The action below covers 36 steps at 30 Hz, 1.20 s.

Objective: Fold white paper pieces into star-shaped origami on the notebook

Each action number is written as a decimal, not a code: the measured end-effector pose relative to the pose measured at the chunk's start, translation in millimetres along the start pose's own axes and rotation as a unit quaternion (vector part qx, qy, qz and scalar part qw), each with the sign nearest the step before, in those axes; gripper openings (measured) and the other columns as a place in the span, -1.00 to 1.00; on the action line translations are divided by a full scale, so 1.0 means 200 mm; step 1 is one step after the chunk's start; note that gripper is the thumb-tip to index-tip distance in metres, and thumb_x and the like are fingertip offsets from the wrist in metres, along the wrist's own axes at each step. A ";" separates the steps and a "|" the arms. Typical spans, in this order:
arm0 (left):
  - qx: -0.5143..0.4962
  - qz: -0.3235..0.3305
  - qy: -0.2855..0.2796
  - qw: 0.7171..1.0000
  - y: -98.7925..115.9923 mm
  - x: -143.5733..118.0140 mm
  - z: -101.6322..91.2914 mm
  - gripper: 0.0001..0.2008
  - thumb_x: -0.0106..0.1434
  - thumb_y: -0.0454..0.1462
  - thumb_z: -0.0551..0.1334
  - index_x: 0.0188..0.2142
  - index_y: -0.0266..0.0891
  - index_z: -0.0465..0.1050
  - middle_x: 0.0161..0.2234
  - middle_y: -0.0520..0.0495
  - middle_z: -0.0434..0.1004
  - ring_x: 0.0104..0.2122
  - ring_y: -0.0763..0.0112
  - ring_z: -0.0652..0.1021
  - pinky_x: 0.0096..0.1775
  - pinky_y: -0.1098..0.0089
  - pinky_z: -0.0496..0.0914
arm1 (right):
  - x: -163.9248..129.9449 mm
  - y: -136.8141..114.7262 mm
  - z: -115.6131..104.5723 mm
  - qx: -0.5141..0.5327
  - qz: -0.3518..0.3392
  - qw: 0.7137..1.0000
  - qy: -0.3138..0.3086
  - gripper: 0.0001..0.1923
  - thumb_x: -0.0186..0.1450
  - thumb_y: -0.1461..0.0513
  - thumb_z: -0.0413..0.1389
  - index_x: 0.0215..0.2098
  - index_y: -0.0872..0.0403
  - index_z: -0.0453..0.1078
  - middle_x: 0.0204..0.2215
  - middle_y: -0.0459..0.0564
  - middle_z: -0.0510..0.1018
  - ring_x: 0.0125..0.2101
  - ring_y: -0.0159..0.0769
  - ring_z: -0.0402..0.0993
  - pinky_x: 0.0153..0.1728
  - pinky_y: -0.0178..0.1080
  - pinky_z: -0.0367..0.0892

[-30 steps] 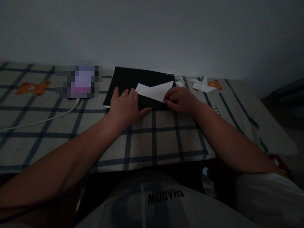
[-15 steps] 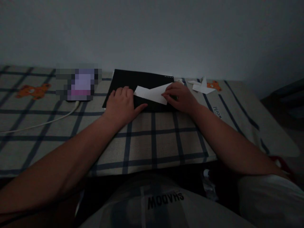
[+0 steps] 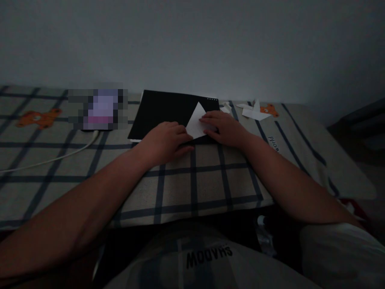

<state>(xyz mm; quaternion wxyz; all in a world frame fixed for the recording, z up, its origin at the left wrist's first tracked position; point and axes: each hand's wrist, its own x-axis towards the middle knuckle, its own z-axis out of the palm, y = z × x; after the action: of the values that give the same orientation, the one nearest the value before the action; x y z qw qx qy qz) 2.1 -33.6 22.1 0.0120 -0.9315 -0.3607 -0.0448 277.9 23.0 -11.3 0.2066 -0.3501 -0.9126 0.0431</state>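
A folded white sheet of paper (image 3: 195,122) lies over a black folder or notebook (image 3: 164,106), one point aimed at the wall. From the left, my left hand (image 3: 165,142) reaches the paper's lower left corner, its fingers stretched out and the thumb apart, near the folder's front edge. My right hand (image 3: 224,127) has the paper's right side between fingers and thumb and covers part of it. The paper's lower corners are partly hidden by the fingertips.
A phone (image 3: 100,109), blurred out, lies at left with a white cable (image 3: 69,154) plugged in. A folded paper shape (image 3: 255,111) and a small crumpled paper piece (image 3: 226,107) lie right of the folder. A checked cloth (image 3: 177,186) covers the table, with a wall behind.
The paper has gone from a wide, notched strip to a narrower, pointed triangular shape. My left hand has come right and nearer to me; my right hand stays at the paper's right side.
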 end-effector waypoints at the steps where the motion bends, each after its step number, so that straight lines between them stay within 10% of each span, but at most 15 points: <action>1: -0.014 0.009 0.002 1.000 -0.01 0.00 0.00 -0.54 0.56 -0.03 0.11 0.16 -0.19 0.66 0.01 -0.24 0.71 0.07 -0.01 0.62 0.09 0.07 0.46 | 0.00 -0.01 0.00 -0.008 0.001 1.000 -0.004 -0.55 0.46 0.19 0.11 0.24 0.13 0.59 0.20 0.29 0.63 0.21 0.15 0.50 0.27 0.21 0.36; 11: -0.119 -0.011 0.013 0.993 -0.13 -0.01 0.04 -0.27 0.50 0.04 0.08 0.42 -0.46 0.37 0.42 -0.41 0.42 0.41 -0.04 0.43 0.42 0.04 0.27 | -0.01 0.03 0.03 0.014 -0.031 0.999 -0.003 -0.49 0.50 0.23 0.05 0.36 0.10 0.49 0.25 0.27 0.57 0.23 0.08 0.46 0.27 0.17 0.37; 25: -0.125 0.029 0.062 0.990 -0.08 -0.01 0.04 -0.52 0.53 0.02 0.08 -0.05 -0.25 0.66 0.21 -0.34 0.62 0.24 -0.08 0.56 0.28 -0.07 0.41 | 0.02 0.01 0.02 -0.040 0.031 0.996 0.068 -0.74 0.45 0.27 0.14 -0.18 -0.02 0.72 -0.14 0.12 0.60 -0.09 0.00 0.44 -0.03 0.05 0.36; 36: -0.036 -0.031 0.030 0.998 -0.06 0.00 0.06 -0.46 0.58 -0.11 -0.03 0.29 -0.27 0.54 0.22 -0.29 0.61 0.16 -0.09 0.58 0.18 -0.07 0.47 | 0.02 0.04 0.02 0.020 0.005 0.998 0.066 -0.73 0.40 0.32 0.13 -0.13 -0.04 0.67 -0.09 0.06 0.66 -0.01 -0.03 0.50 0.07 0.05 0.39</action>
<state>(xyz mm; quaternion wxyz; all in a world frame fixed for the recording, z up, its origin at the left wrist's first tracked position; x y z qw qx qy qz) -5.5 -23.9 10.8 -0.0117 -0.9181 -0.3866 -0.0863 278.8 31.1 -14.8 0.2731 -0.3528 -0.8941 0.0397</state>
